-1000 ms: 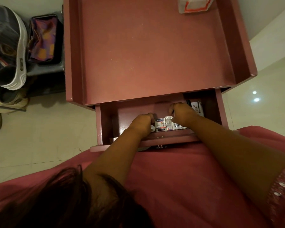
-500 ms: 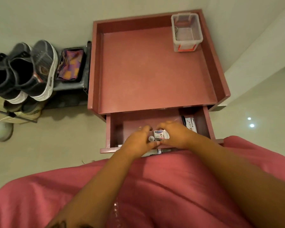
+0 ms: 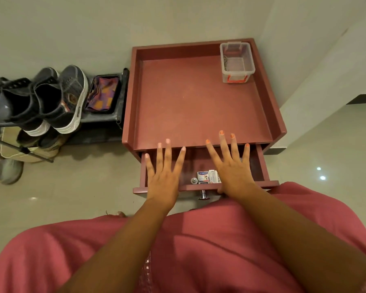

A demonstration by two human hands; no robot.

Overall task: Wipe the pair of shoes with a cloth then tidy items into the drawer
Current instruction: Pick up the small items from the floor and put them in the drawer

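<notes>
The maroon drawer (image 3: 260, 166) of the bedside cabinet stands pulled out. Inside, near its front wall, lie small white medicine boxes (image 3: 206, 177) and a little round cap (image 3: 194, 180). My left hand (image 3: 164, 172) and my right hand (image 3: 232, 166) hover over the drawer, fingers straight and spread, holding nothing. The pair of dark grey shoes (image 3: 57, 100) with white soles sits on the shoe rack (image 3: 104, 120) to the left. A folded purple and orange cloth (image 3: 103, 93) lies in a black tray beside the shoes.
The cabinet's tray-like top (image 3: 194, 102) holds a clear plastic box (image 3: 237, 61) with orange clips at its back right corner. A chrome knob (image 3: 203, 195) sticks out of the drawer front. More shoes (image 3: 9, 172) sit low on the rack at left. My pink garment fills the foreground.
Both hands let go of the small boxes in the drawer and lifted with fingers spread. The view has pulled back and up from the cabinet.
</notes>
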